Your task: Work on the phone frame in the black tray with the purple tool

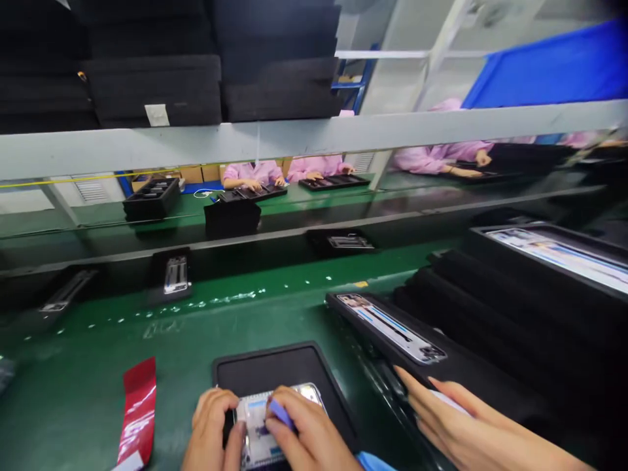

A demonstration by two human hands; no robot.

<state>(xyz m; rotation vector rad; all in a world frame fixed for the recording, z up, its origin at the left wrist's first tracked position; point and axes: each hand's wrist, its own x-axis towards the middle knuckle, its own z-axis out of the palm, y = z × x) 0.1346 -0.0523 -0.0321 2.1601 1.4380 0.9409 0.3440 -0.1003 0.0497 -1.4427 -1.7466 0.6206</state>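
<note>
Head view: a phone-like unit (pixel 255 437), its face light and printed, lies on the near part of a black tray (pixel 265 367), partly covered by both hands. The right hand (pixel 301 418) pinches a small purple piece (pixel 281 412) between thumb and fingers over the unit's face; the left hand (pixel 213 425) has bent fingers, its thumb and forefinger against the unit's left edge — how firmly, I cannot tell. The step looks like wiping or pressing that face with the purple piece; a further stroke would call for light, even pressure and a steady unit.

Left of the tray, a glossy red strip (pixel 139 405) lies on the green work surface (pixel 196 333), well apart. To the tray's right, a co-worker's hand (pixel 451 412), fingers slightly parted, reaches beside a second black tray (pixel 360 330) bearing another unit (pixel 392 327); stacked black trays (pixel 456 288) rise behind it. That side is crowded — little elbow room there. Beyond the tray, more units lie on dark trays, and people in pink sleeves work across the way.
</note>
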